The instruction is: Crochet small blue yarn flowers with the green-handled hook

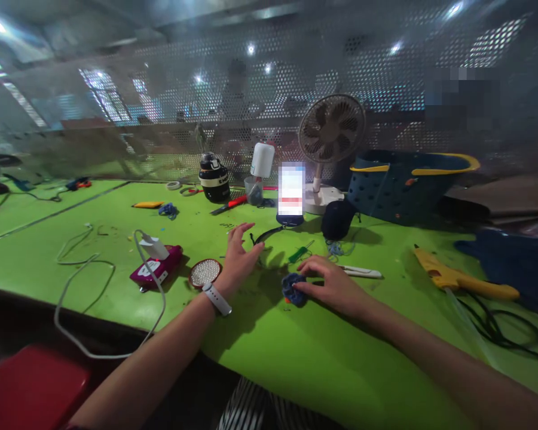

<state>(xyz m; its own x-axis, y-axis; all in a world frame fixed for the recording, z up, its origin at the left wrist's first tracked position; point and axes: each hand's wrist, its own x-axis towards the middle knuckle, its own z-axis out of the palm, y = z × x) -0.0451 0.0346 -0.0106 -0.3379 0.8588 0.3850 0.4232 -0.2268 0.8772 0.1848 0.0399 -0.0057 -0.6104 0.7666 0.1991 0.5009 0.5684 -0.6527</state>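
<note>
The green table point(269, 358) runs to a mesh wall point(174, 89). Right of the fan point(332, 128) stands a basket point(385, 191); left, a phone point(291, 188) and bottle point(214, 182). Before it, the right hand point(334, 283) pinches blue cloth point(292, 289); the left hand point(238, 257), farther left, is spread, grip released.

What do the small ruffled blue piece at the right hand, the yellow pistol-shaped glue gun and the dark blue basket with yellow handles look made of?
Small ruffled blue piece: probably matte fabric, perhaps denim, by its soft folds.
Yellow pistol-shaped glue gun: likely smooth hard plastic, from its rigid, rounded body.
Dark blue basket: apparently dull moulded plastic; stiff walls dotted with apparent holes.
</note>
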